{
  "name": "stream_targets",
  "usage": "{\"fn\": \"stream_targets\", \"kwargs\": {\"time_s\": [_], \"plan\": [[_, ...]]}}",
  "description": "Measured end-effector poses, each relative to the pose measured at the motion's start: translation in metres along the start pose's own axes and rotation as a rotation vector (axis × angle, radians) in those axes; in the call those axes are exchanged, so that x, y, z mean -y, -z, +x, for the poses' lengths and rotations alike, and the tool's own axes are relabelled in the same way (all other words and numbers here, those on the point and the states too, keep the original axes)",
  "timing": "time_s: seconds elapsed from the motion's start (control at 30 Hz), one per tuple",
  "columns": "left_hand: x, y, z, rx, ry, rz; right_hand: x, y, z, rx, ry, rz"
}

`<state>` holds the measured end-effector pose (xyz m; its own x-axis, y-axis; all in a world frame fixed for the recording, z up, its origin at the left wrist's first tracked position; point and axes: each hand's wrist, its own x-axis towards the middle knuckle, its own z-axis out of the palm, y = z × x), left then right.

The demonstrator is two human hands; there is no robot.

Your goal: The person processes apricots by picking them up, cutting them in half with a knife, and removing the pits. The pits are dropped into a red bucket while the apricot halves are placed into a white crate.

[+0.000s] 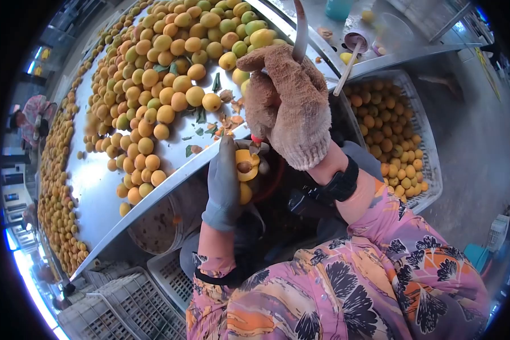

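Observation:
My left hand [222,184], in a grey glove, is closed around a cut apricot [248,160] just off the table's front edge. The fruit's cut face is turned up and shows the brown pit [244,166]. My right hand [293,105], in a thick brown-stained glove, is closed on a tool [256,139] with a red part and a small metal tip. That tip is right at the apricot. A long curved, pale piece [301,31] sticks up from the same fist; the glove hides whether both belong together. Another orange fruit [245,193] shows below the left fingers.
A metal table [93,175] bears many apricots [153,85], with leaves and scraps [228,122] near its edge. A crate [430,164] of apricots stands right. Below are a bucket [156,226] and plastic crates [124,306]. A cup [357,39] sits upper right; another person [37,116] is far left.

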<state>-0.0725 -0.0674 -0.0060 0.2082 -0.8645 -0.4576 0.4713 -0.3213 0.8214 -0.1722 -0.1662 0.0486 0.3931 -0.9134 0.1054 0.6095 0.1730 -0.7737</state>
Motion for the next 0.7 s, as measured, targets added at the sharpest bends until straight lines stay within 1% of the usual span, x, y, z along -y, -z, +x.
{"fn": "stream_targets", "kwargs": {"time_s": [0.07,0.1,0.17,0.2,0.3,0.33,0.37,0.43,0.47,0.5,0.57,0.6,0.63,0.67,0.7], "plan": [[0.001,0.000,-0.002,-0.040,-0.011,0.022,0.001,-0.003,-0.002,-0.030,0.028,-0.069],[0.003,0.001,-0.003,-0.049,-0.070,0.066,0.001,-0.005,-0.003,-0.027,0.021,-0.067],[0.009,0.001,-0.003,-0.064,-0.188,0.152,0.003,-0.006,-0.007,0.013,-0.060,0.137],[0.012,0.001,-0.002,-0.069,-0.247,0.195,0.005,-0.002,-0.010,0.107,-0.037,0.082],[0.023,0.002,0.000,-0.087,-0.421,0.326,0.002,-0.008,-0.014,0.121,-0.005,-0.001],[0.027,0.002,0.001,-0.091,-0.478,0.373,0.004,-0.007,-0.014,0.183,-0.029,0.018],[0.031,0.009,0.003,-0.090,-0.472,0.373,0.004,-0.006,-0.014,0.179,-0.032,0.018],[0.042,0.028,0.010,0.029,-0.522,0.612,0.001,-0.008,-0.013,0.366,0.085,-0.078],[0.043,0.021,0.008,0.055,-0.354,0.179,-0.001,-0.009,-0.013,0.459,0.143,-0.127],[0.040,0.015,0.008,0.057,-0.349,0.179,-0.008,-0.009,-0.013,0.487,0.220,-0.171],[0.030,0.002,0.011,-0.098,0.042,-0.350,-0.012,-0.011,-0.017,0.477,0.290,-0.154],[0.043,0.012,0.015,-0.069,-0.020,-0.290,-0.010,-0.010,-0.017,0.471,0.288,-0.157],[0.047,0.020,0.016,-0.067,-0.017,-0.290,-0.007,-0.010,-0.016,0.502,0.220,-0.148],[0.048,0.030,0.016,-0.028,-0.151,0.040,-0.006,-0.009,-0.014,0.534,0.152,-0.138],[0.049,0.037,0.014,0.013,-0.282,0.371,-0.005,-0.006,-0.013,0.532,0.152,-0.137]]}}
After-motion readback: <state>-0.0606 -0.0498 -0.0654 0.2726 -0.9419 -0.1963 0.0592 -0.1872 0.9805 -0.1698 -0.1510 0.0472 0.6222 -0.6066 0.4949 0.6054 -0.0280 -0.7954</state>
